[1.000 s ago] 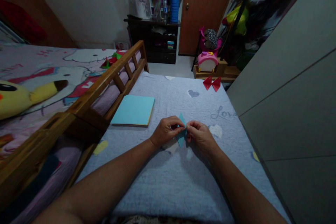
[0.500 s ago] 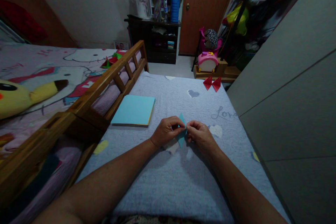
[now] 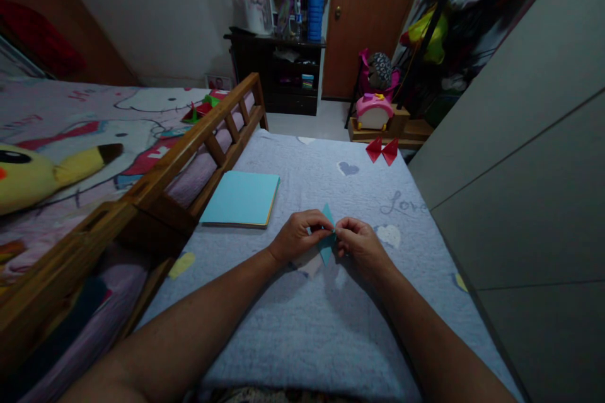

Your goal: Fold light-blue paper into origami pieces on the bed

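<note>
A small folded piece of light blue origami paper [image 3: 326, 254] is held between my hands above the bed, its pointed ends showing above and below the fingers. My left hand [image 3: 302, 236] pinches it from the left with thumb and forefinger. From the right, my right hand [image 3: 360, 240] pinches its edge, the fingertips of both hands almost touching. The fingers hide the middle of the paper. To the left lies a square stack of paper [image 3: 243, 198] with a light blue sheet on top. Two red folded paper pieces [image 3: 382, 151] rest at the far right corner of the bed.
A wooden bed rail [image 3: 203, 141] runs along the left, with a yellow plush toy [image 3: 28, 179] on the bed beyond. A pale cabinet [image 3: 524, 201] borders the right side. Past the foot are a pink toy [image 3: 374, 111] and a dark dresser [image 3: 278, 75].
Almost nothing differs. Both hands keep their pinch on the blue paper, with only a very slight shift of the fingers.
</note>
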Demonstrator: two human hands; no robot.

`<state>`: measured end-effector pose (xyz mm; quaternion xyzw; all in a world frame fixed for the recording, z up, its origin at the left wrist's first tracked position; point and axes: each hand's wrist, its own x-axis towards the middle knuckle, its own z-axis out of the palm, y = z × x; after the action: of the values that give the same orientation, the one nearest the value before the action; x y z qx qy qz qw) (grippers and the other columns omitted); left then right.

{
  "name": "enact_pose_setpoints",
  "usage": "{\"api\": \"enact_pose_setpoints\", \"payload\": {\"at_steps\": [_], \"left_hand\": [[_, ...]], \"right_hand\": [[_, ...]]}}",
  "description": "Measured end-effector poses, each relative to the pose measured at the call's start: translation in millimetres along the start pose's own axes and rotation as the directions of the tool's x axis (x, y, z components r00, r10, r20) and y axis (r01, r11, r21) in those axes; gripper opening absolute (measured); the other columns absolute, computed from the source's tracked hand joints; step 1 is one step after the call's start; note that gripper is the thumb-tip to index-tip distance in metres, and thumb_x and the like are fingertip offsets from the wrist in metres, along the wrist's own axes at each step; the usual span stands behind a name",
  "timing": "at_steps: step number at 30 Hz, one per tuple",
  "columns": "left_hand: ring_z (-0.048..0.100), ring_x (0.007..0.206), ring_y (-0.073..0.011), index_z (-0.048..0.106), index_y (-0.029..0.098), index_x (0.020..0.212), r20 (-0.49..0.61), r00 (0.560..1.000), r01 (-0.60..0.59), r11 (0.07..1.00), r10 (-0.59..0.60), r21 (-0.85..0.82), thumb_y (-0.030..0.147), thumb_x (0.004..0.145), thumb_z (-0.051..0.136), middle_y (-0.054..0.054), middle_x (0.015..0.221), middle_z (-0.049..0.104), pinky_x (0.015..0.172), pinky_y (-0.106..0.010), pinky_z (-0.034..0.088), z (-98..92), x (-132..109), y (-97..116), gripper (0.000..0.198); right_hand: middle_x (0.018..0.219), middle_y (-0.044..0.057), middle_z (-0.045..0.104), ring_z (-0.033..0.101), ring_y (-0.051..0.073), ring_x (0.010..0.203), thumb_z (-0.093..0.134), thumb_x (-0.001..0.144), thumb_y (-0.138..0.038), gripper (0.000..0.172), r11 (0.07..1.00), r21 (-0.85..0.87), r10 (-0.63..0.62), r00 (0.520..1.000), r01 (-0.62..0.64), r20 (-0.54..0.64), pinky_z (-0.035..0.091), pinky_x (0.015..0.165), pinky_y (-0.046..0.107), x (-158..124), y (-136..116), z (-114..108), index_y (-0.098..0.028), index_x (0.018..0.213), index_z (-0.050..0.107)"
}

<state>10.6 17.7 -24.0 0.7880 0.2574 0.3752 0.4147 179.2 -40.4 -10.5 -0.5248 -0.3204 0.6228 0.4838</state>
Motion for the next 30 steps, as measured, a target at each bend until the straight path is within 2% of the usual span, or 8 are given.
{"api": "enact_pose_setpoints", "payload": {"at_steps": [8, 16, 22, 26, 30], "left_hand": [[0.061, 0.071, -0.0131, 0.072, 0.014, 0.085, -0.026, 1.0, -0.002, 1.0, 0.002, -0.002, 0.013, 0.083, 0.063, -0.005, 0.078, 0.067, 0.066, -0.023, 0.048, 1.7, 0.4, 1.5, 0.01], [0.061, 0.071, -0.0134, 0.072, 0.015, 0.083, -0.038, 0.999, 0.004, 1.0, -0.004, 0.001, 0.015, 0.083, 0.064, -0.005, 0.078, 0.068, 0.066, -0.023, 0.048, 1.1, 0.1, 1.9, 0.008], [0.062, 0.071, -0.0131, 0.072, 0.014, 0.083, -0.05, 0.999, -0.003, 1.0, 0.004, 0.014, 0.014, 0.083, 0.064, -0.005, 0.078, 0.068, 0.065, -0.023, 0.048, 2.2, -0.6, 2.9, 0.008], [0.06, 0.068, -0.0124, 0.072, 0.014, 0.083, -0.06, 0.998, -0.005, 1.0, 0.006, 0.018, 0.014, 0.083, 0.064, -0.004, 0.076, 0.067, 0.062, -0.022, 0.046, 3.2, -0.5, 3.1, 0.008], [0.058, 0.067, -0.0117, 0.072, 0.014, 0.082, -0.068, 0.998, -0.009, 1.0, 0.01, 0.024, 0.014, 0.084, 0.064, -0.004, 0.076, 0.067, 0.063, -0.022, 0.046, 3.7, -0.4, 3.4, 0.008]], "right_hand": [[0.048, -0.006, 0.054, 0.046, 0.007, 0.037, 0.077, 0.062, -0.036, 0.027, 1.0, -0.01, -0.004, 1.0, 0.003, -0.009, 0.04, 0.037, 0.018, 1.0, 0.6, 0.7, -0.019, 0.069, 0.057], [0.053, -0.005, 0.053, 0.047, 0.008, 0.044, 0.07, 0.068, -0.034, 0.018, 0.957, -0.242, -0.165, 0.986, 0.157, -0.013, 0.038, 0.043, 0.02, 1.8, -6.5, -2.2, -0.018, 0.065, 0.062], [0.052, -0.003, 0.053, 0.049, 0.01, 0.048, 0.064, 0.074, -0.035, 0.02, 0.915, -0.352, -0.204, 0.979, 0.197, 0.017, 0.036, 0.046, 0.021, 1.4, -9.6, -5.1, -0.018, 0.065, 0.064], [0.053, -0.003, 0.053, 0.049, 0.011, 0.048, 0.065, 0.074, -0.037, 0.019, 0.907, -0.372, -0.206, 0.978, 0.199, 0.02, 0.036, 0.045, 0.022, 4.4, -8.3, -7.8, -0.018, 0.067, 0.064], [0.058, -0.004, 0.053, 0.048, 0.011, 0.05, 0.067, 0.072, -0.033, 0.015, 0.92, -0.312, -0.235, 0.971, 0.236, 0.043, 0.038, 0.047, 0.022, 4.3, -7.4, -8.9, -0.02, 0.073, 0.062]]}}
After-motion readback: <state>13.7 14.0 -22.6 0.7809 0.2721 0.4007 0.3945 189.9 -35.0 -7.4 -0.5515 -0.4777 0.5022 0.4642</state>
